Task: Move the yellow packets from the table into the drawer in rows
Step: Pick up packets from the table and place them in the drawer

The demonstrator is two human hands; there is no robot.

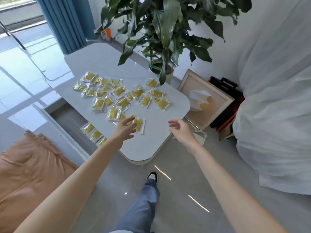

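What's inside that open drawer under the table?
Three yellow packets in a row show inside the drawer, by the tabletop's edge. The tabletop and the left arm cover whatever lies further in.

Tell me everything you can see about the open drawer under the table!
The drawer is pulled open from the left side of the white table. It looks shallow, with a grey inside and a pale front rim. Three yellow packets lie in a row at its near end, close to the table edge; the left forearm partly hides the nearest one. Neither hand touches the drawer.
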